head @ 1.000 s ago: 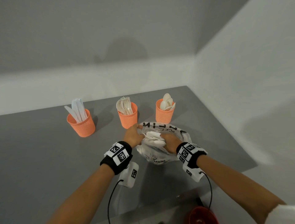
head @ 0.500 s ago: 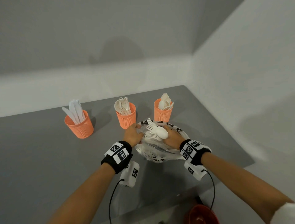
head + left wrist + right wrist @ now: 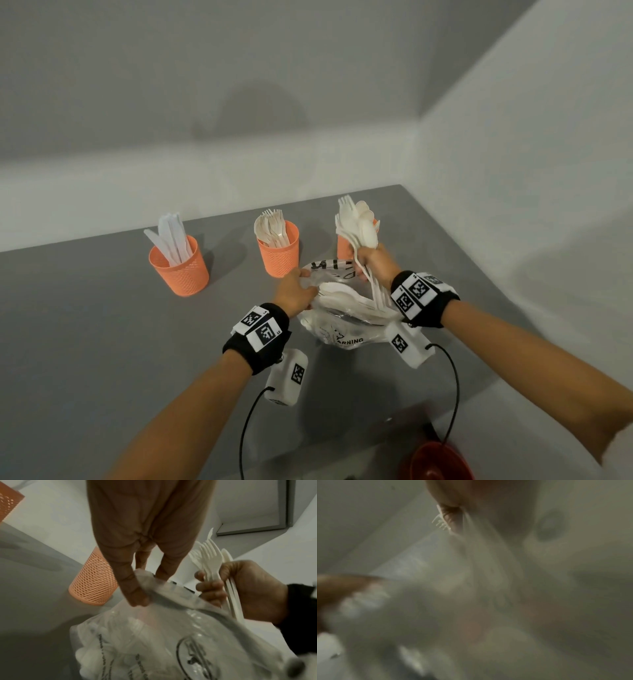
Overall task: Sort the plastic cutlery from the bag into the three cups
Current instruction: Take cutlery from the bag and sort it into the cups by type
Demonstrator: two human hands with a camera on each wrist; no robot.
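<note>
A clear printed plastic bag (image 3: 337, 334) (image 3: 154, 649) of white cutlery lies on the grey table (image 3: 85, 325). My left hand (image 3: 294, 291) (image 3: 135, 596) pinches the bag's rim and holds its mouth apart. My right hand (image 3: 371, 262) (image 3: 216, 586) grips a bunch of white forks and spoons (image 3: 356, 226) (image 3: 211, 559) by the handles, raised above the bag. Three orange mesh cups stand behind: the left cup (image 3: 180, 270) holds knives, the middle cup (image 3: 279, 253) (image 3: 92, 582) forks, and the right cup (image 3: 344, 248) is mostly hidden behind the bunch. The right wrist view is blurred.
White walls meet in a corner behind and to the right of the table. The table's right edge (image 3: 479, 274) runs close to my right arm. A red round object (image 3: 438, 460) sits below the front edge. Cables hang from both wrist cameras.
My right hand has closed round a bunch of cutlery in the bag and lifted it up and out, towards the right cup. The left hand keeps its hold on the bag's rim.
</note>
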